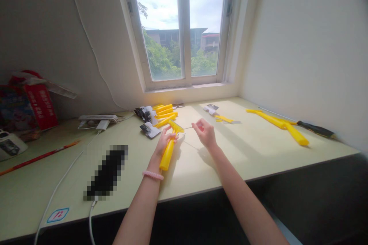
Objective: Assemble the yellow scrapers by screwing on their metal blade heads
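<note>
My left hand [165, 139] is closed around a yellow scraper [168, 155], its handle slanting down toward me and its wide head up at the fingertips. A thin, dark rod, perhaps a hex key [188, 127], is pinched in my right hand [204, 132]; its far end points at the scraper head and seems to touch it. Exactly where it meets the head is too small to tell. A few tiny bits [184, 134] lie on the desk just below the head. Behind my left hand, several yellow scrapers [165, 111] lie in a pile with black-and-white packets [150, 130].
Farther right lie another packet [211, 108], a flat yellow piece [223, 118], a long yellow tool [276, 121] and a black-handled tool [316, 129]. On the left are a pixelated dark object [106, 174] with a cable, a power strip [97, 119] and a red-orange stick [40, 157].
</note>
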A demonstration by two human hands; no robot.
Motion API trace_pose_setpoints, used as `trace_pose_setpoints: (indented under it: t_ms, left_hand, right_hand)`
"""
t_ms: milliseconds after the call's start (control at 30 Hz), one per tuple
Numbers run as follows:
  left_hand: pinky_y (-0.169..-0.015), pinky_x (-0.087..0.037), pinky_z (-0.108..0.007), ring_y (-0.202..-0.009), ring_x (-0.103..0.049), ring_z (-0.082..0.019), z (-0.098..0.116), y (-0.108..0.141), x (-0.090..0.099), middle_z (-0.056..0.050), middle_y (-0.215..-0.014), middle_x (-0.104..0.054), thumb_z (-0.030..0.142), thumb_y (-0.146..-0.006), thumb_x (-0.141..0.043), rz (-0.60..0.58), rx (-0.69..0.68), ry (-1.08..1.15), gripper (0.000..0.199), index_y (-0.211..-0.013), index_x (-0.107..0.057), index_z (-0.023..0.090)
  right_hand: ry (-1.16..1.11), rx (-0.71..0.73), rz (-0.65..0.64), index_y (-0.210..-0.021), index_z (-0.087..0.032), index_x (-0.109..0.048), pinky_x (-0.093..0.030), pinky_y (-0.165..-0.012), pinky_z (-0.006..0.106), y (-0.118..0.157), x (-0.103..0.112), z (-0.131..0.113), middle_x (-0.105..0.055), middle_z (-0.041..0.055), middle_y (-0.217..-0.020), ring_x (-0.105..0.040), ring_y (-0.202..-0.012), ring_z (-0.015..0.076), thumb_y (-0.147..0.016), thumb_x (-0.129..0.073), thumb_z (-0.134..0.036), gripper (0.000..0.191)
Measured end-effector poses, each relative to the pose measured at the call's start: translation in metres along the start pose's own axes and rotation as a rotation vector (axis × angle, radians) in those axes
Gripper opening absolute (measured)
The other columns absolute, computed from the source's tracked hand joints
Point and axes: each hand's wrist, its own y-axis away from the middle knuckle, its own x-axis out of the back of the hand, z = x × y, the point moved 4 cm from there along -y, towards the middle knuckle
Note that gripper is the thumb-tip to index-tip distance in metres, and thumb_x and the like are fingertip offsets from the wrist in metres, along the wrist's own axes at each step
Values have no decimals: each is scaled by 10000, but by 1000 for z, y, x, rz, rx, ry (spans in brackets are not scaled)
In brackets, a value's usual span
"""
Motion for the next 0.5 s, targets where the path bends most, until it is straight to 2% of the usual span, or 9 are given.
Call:
trace_pose_setpoints:
  t_ms: [133, 300, 500]
  left_hand:
    - [-500, -438, -174, -543, -552, -89, 1, 1, -1, 10, -740, -574, 97, -657, -632, 20, -10, 7, 562, -1177, -459, 226]
    - [-499, -429, -167, -538, -547, -87, 1, 2, -2, 10, -718, -572, 105, -664, -628, -11, -2, 18, 563, -1185, -453, 228]
    - [-495, -424, -167, -547, -545, -92, 1, 2, -2, 10, -709, -559, 120, -646, -652, 4, -13, 31, 574, -1178, -462, 222]
  right_hand:
    - [-40, 44, -42, -847, -212, -520, -449, -666, 278, 0, -4, 0, -616, 34, -817, -593, -735, 167, -859, -493, -365, 156]
    - [-138, 34, 8, -764, -212, -499, -455, -652, 283, -1, -1, -1, -623, 28, -740, -585, -674, 164, -858, -521, -392, 205]
    - [-34, -33, 112, -671, -208, -520, -426, -592, 281, -1, 5, 3, -618, 20, -632, -555, -581, 162, -791, -603, -503, 329]
